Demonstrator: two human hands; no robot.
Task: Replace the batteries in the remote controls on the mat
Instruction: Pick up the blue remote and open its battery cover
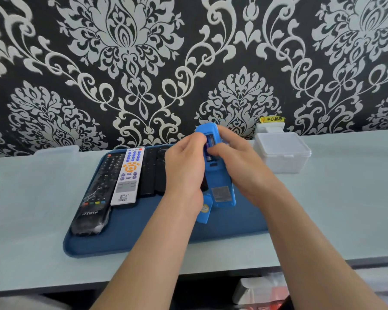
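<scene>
Pale grey-blue table [31, 220] nearest, its front edge running below both forearms. Dark blue mat [143, 233] on it, beneath both wrists. Small blue battery cover [205, 209] flat on the mat, directly under the left wrist, apart from the remote.

Over the mat, between the hands: blue remote [220, 177], tilted, back face up, battery bay open, batteries [210, 144] visible inside. Left hand [184, 168] curled round the remote's left edge, fingertips at the top of the bay; contact with a battery not determinable. Right hand [235, 157] gripping the right edge, thumb laid across the lower part of the bay.

Left of the left hand, side by side on the mat: long black remote [94, 198] in clear wrap, white remote [128, 175] with blue and orange buttons, then further black remotes [151, 173], partly hidden behind that hand.

Right of the right hand, off the mat: clear plastic box [282, 153], lid closed. Just beyond it, at the wall: white socket [270, 128] with yellow label [272, 119]. Far left of the left hand, at the table's back edge: another clear container [58, 149], type unclear. Behind all: black wallpaper [143, 63] with silver pattern.
</scene>
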